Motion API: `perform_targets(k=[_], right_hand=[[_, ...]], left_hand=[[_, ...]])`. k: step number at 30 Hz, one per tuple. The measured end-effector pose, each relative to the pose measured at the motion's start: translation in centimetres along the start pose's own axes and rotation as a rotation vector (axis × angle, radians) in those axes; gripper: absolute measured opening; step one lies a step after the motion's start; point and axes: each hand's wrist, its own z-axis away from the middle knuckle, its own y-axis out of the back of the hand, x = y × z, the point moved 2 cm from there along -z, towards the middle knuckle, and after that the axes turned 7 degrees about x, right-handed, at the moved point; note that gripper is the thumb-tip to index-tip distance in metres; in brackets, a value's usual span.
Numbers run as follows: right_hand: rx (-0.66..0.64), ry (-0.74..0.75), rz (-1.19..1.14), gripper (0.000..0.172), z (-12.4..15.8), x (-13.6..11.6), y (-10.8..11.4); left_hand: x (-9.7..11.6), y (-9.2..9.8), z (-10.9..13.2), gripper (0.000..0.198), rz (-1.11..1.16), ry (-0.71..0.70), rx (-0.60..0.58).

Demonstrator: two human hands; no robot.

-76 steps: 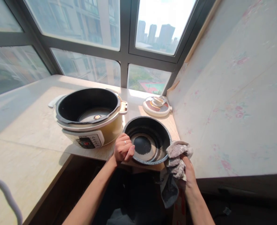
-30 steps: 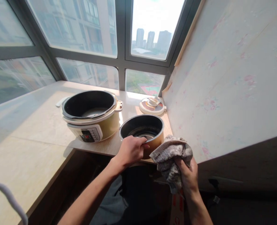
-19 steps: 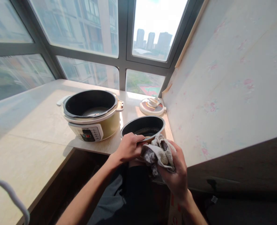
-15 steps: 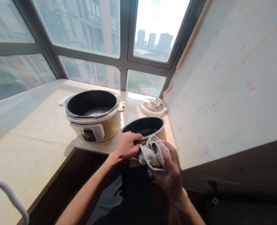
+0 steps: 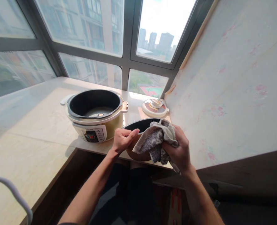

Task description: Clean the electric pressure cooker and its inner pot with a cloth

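Note:
The inner pot (image 5: pixel 138 150), dark inside and brownish outside, stands at the counter's front edge. My left hand (image 5: pixel 124 139) is closed at its near left rim, thumb lying along the top. In my right hand (image 5: pixel 180 148) is a bunched grey-white cloth (image 5: pixel 155 140), held over the pot's right side and hiding much of it. To the left stands the rice cooker body (image 5: pixel 115 125), lidless, with a dark interior and a control panel on its front. Behind the pot lies the round cooker lid (image 5: pixel 154 107), handle up.
The pale marble-like counter (image 5: pixel 35 115) runs along the windows, with a recess below its front edge. A flowered wall (image 5: pixel 234 93) closes off the right. A grey cable (image 5: pixel 14 193) curves in at the lower left.
My right hand has lifted the cloth up and rightward, and the cloth has spread wider across the pot's rim. My left hand has shifted slightly left and up on the rim.

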Motion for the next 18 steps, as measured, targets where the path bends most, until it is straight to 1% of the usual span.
perform_targets(k=[3,6,9,12,15,18], right_hand=[[-0.013,-0.175,0.004,0.03,-1.4,1.9,0.9],[-0.022,-0.39,0.004,0.027,-2.4,4.7,1.7],[-0.019,-0.585,-0.086,0.031,-2.9,7.4,1.7],[-0.016,-0.731,-0.19,0.041,-2.8,9.3,1.1],[0.003,-0.815,-0.272,0.049,-2.5,10.9,0.2],[0.046,-0.868,-0.295,0.05,-2.1,12.4,-1.0]], left_hand=[[-0.5,0.2,-0.2,0.072,0.007,-0.036,0.05],[-1.0,0.6,-0.3,0.071,0.042,-0.062,0.065],[-1.6,1.1,-0.3,0.07,0.078,-0.125,0.096],[-2.1,1.4,-0.1,0.069,0.113,-0.202,0.123],[-2.6,1.6,0.2,0.068,0.157,-0.248,0.157],[-3.1,1.8,0.3,0.066,0.179,-0.273,0.193]])
